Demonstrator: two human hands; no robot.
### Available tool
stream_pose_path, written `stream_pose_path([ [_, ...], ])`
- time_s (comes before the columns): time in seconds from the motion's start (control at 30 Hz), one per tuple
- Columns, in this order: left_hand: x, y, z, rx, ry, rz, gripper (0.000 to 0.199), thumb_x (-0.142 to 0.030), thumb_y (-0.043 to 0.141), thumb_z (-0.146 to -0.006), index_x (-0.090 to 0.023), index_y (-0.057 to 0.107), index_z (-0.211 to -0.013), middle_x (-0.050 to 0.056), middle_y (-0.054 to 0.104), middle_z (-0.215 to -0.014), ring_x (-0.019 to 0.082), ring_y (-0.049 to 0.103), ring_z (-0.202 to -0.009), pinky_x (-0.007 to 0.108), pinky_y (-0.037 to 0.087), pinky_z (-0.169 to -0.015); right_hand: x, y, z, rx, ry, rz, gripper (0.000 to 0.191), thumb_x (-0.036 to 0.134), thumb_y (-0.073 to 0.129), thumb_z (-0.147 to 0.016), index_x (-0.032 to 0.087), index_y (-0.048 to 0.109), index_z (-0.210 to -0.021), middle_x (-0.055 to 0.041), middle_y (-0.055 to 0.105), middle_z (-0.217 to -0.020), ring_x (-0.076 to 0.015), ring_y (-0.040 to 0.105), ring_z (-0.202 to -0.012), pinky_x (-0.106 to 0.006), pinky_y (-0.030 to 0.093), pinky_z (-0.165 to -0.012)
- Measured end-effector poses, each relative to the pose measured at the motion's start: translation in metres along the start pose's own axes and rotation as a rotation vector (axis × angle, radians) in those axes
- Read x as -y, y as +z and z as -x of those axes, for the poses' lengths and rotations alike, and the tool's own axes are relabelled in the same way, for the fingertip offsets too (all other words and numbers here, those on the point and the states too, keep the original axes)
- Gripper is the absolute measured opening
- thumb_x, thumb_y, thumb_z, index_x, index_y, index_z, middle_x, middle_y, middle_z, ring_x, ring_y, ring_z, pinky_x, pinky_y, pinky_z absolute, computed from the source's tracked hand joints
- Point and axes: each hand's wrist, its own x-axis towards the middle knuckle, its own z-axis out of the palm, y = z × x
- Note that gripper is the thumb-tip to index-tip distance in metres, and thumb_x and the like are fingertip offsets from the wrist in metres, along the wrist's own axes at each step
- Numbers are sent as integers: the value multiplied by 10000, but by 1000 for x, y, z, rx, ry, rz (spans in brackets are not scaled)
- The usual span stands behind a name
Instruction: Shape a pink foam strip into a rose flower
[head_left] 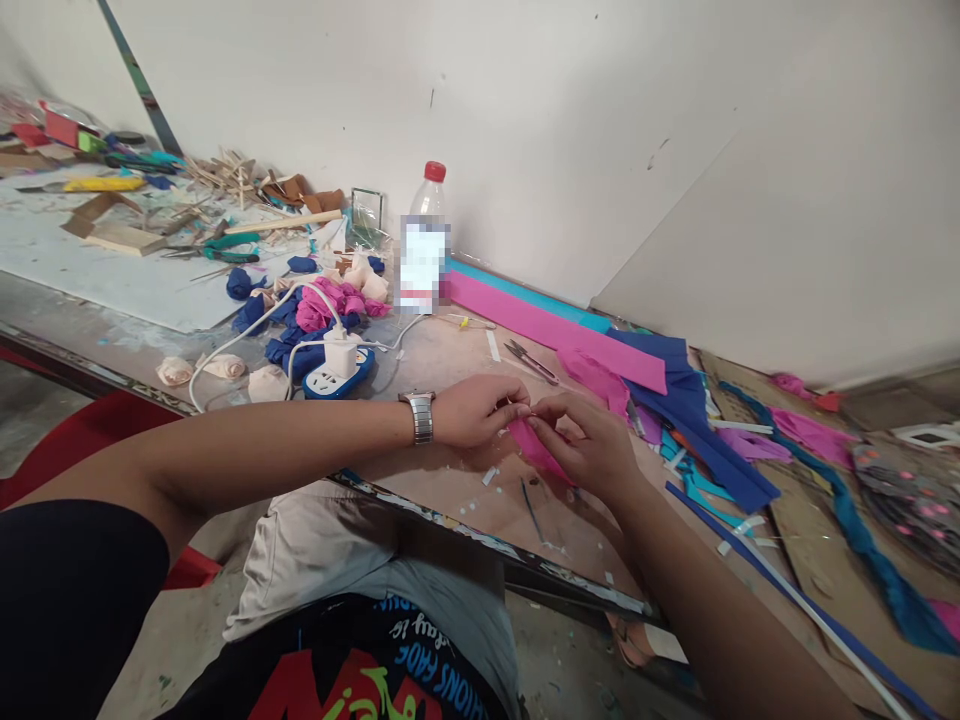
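Note:
Over the front part of the table, both hands meet at a piece of pink crepe paper (pixel 537 447). My left hand (pixel 480 410), with a metal watch (pixel 421 418) on its wrist, pinches the paper's upper end between thumb and fingers. My right hand (pixel 589 440) is closed on the same piece from the other side, its thumb pressed on it. The paper hangs down between the hands. Thread snips (pixel 531 362) lie behind the hands, beside a loose pink sheet (pixel 596 382).
A power strip (pixel 339 375) with white cords stands left, by rolled paper pieces (pixel 330 303). A red-capped bottle (pixel 427 205) stands near the wall. Long pink strips (pixel 555 325) and blue paper (pixel 720 460) lie right. Pliers (pixel 232 247) and wood scraps (pixel 225 180) cover the far left.

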Motion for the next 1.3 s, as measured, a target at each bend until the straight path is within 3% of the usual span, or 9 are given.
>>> stream_pose_path([
  [0.9, 2, 3, 0, 30, -61, 41, 206, -292, 461, -981, -169, 611, -911, 15, 659, -826, 142, 571, -777, 280, 446, -752, -6, 2, 1, 4, -29, -18, 49, 252, 673, -914, 235, 717, -928, -27, 734, -832, -174, 659, -744, -320, 497, -671],
  [1.1, 4, 4, 0, 33, -58, 19, 216, -304, 455, -983, -171, 623, -955, 32, 690, -906, 152, 591, -833, 292, 456, -795, -4, 1, 1, 11, -29, 0, 59, 265, 663, -922, 233, 712, -917, -28, 735, -828, -175, 661, -744, -321, 494, -687],
  [1.3, 4, 3, 1, 60, -48, -3, 238, -315, 448, -985, -167, 625, -923, 17, 666, -853, 141, 554, -776, 276, 423, -721, 2, 0, -1, 33, 1, -17, 127, 319, 634, -940, 232, 697, -873, -32, 735, -799, -177, 656, -706, -326, 488, -667],
])
